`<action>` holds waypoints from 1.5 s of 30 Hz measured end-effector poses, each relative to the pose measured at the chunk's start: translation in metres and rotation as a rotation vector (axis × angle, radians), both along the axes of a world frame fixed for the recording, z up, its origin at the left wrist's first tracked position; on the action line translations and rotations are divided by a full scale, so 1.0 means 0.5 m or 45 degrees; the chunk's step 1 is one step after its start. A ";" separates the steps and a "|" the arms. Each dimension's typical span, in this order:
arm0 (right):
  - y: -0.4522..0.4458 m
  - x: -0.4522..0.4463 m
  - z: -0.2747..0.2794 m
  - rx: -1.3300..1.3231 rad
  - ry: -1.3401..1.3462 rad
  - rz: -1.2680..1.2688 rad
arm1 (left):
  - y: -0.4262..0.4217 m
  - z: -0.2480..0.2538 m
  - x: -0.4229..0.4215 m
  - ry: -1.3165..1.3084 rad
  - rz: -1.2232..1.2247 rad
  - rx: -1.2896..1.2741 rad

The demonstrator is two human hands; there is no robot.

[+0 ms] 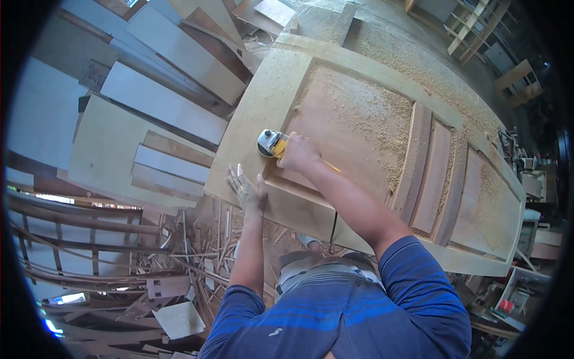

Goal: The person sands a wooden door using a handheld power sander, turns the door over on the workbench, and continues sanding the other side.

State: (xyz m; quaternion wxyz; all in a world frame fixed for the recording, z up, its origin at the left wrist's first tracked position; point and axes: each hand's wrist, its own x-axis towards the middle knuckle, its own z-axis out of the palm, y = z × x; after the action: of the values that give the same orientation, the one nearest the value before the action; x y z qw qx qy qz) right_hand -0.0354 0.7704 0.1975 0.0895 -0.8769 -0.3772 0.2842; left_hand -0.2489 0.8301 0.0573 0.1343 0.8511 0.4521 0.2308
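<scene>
My right hand [301, 153] is wrapped round the yellow body of an angle grinder [276, 145]. Its metal head and disc sit over the frame of a panelled wooden door [263, 96], close to the inner corner of the large panel. Whether the disc touches the wood, I cannot tell. Dusty and with fingers spread, my left hand [247, 191] rests on the door's near edge, to the left of the grinder. A dark cord hangs below my right forearm. Wood shavings [365, 113] are scattered over the panels.
Boards and panels [167, 113] lean and lie in stacks on the left. Wood scraps [209, 245] litter the floor near my feet. A wooden rack [475, 27] stands at the far right, and a box [520, 296] with items sits at the lower right.
</scene>
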 end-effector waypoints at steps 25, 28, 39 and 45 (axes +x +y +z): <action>0.280 0.523 -0.028 -0.082 -0.133 -0.455 | 0.007 0.030 0.032 0.081 -0.057 -0.097; 0.306 0.588 -0.034 -0.053 -0.068 -0.538 | 0.006 0.027 0.032 0.075 -0.048 -0.108; 0.221 0.515 -0.061 0.042 -0.241 -0.439 | -0.001 0.041 0.030 -0.018 -0.035 -0.111; 0.135 0.320 -0.001 -0.073 -0.071 -0.214 | -0.009 0.022 0.020 -0.122 -0.021 -0.078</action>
State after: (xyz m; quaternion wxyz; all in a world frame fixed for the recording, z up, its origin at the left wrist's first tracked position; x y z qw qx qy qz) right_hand 0.1244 0.8378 0.1969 0.0775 -0.9152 -0.2964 0.2617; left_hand -0.2390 0.8257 0.0685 0.1837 0.8383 0.4448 0.2564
